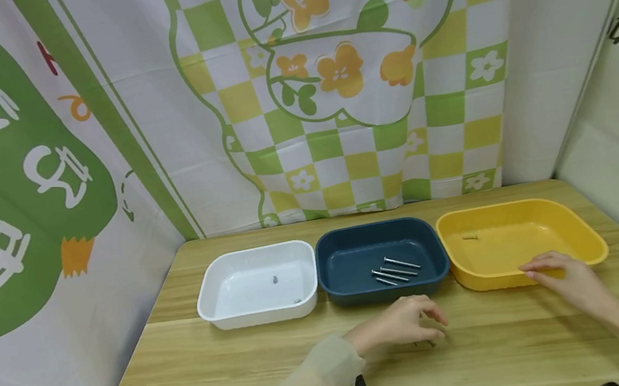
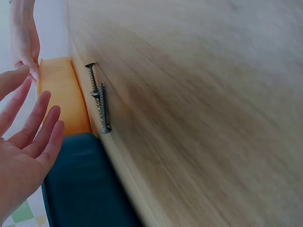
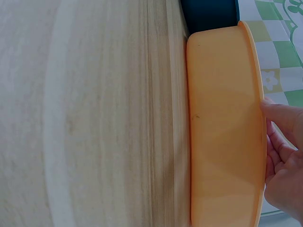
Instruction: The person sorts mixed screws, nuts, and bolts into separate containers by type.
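Note:
My left hand (image 1: 401,322) hovers over the table with its fingers loosely bent and nothing visible between them. Dark screws (image 2: 100,101) lie close together on the wood near those fingers; in the head view the hand partly covers them. At the near rim of the yellow tray (image 1: 494,280), my right hand (image 1: 574,284) pinches the edge, thumb outside and fingers over the inner side. The right wrist view shows the thumb (image 3: 281,116) against that rim. One small brass-coloured screw (image 1: 470,237) lies inside the yellow tray.
A dark blue tray (image 1: 339,297) in the middle holds several long silver nails (image 1: 402,263). To its left, a white tray (image 1: 226,320) contains small metal pieces (image 1: 275,279). All three trays stand side by side along the back of the wooden table (image 1: 193,381), before a patterned curtain (image 1: 330,170).

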A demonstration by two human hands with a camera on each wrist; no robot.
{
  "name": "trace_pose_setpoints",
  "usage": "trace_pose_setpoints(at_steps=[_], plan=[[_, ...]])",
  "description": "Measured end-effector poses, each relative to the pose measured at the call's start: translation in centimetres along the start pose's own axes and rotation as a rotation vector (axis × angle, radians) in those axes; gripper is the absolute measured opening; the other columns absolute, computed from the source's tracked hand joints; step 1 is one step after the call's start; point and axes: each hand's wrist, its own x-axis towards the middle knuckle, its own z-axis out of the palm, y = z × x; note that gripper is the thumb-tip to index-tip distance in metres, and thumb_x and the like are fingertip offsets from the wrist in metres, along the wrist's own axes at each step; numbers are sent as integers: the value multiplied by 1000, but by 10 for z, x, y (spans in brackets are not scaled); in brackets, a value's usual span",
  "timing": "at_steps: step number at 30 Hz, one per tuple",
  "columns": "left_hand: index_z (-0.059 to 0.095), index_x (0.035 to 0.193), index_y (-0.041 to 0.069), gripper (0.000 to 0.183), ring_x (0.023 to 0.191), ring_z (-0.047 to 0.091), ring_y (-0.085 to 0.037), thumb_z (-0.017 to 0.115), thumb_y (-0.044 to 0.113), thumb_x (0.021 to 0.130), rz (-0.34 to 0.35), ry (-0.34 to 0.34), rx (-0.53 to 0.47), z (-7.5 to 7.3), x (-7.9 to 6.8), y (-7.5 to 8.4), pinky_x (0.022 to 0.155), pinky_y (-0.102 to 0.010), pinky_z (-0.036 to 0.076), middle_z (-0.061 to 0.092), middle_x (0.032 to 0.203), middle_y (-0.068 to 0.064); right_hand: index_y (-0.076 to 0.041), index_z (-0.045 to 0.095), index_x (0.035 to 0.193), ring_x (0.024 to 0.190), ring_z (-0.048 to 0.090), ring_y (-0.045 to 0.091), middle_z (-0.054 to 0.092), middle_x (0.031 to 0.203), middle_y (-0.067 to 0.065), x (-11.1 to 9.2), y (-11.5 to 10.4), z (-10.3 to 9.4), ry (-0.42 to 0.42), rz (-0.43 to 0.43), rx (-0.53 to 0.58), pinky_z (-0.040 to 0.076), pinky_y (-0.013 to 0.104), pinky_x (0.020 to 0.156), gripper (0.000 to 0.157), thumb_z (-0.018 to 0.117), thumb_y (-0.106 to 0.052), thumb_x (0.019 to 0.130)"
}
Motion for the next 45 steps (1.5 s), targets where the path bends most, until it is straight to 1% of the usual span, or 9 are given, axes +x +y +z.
trace_pose_setpoints(at_steps=[4,10,14,23,30,33,38,42,45], plan=[[68,97,15,17,93,55,2,69,20,81,18,-21,-4,1,-2,-3,80,-4,37,63,98,5,1,69,88,88,38,-23,53,88,-28,0,1,1,-2,2,0,23,-2,77,9,67,-4,80],[67,99,15,20,93,54,1,70,19,80,39,-64,22,1,-4,-8,79,-3,33,64,100,5,0,69,87,87,38,-22,54,87,-27,0,3,2,-2,12,-13,23,-2,76,8,68,-3,79],[67,99,14,20,92,53,0,70,18,80,36,-79,17,2,-5,-10,77,-3,32,64,100,4,1,69,88,87,38,-22,53,88,-29,0,3,1,-4,8,-8,23,-2,76,9,67,-3,80],[68,98,15,23,84,50,1,74,19,76,-5,-98,35,5,-5,-12,73,-5,31,64,96,6,0,69,88,89,37,-23,51,90,-31,0,0,-1,-5,10,-10,22,-2,76,10,67,-6,81],[69,98,17,21,87,51,2,73,20,77,31,-118,89,9,-4,-16,78,-5,31,65,96,9,1,69,88,88,37,-23,51,89,-31,0,2,0,-4,15,-14,22,-3,76,10,67,-6,80],[69,98,17,21,86,50,1,73,20,78,32,-130,90,10,-4,-16,77,-6,30,65,94,9,1,69,88,88,37,-23,51,89,-31,0,2,0,-1,17,-13,22,-3,76,10,67,-6,81],[69,96,20,19,83,44,2,72,23,78,2,-154,103,13,-2,-18,73,-8,29,61,90,11,0,69,88,89,37,-23,50,90,-32,0,2,1,3,11,-11,22,-3,77,10,67,-6,80],[69,94,22,16,84,39,1,72,25,78,-45,-172,104,15,0,-19,73,-10,29,57,95,10,-1,69,87,89,37,-23,51,90,-31,0,3,1,2,13,-12,22,-3,77,9,68,-4,79],[70,92,23,15,84,38,1,72,25,78,-75,-180,96,15,0,-18,73,-11,28,55,99,9,-1,69,87,88,38,-23,52,89,-29,1,3,2,5,8,-9,22,-2,77,9,69,-3,78]])
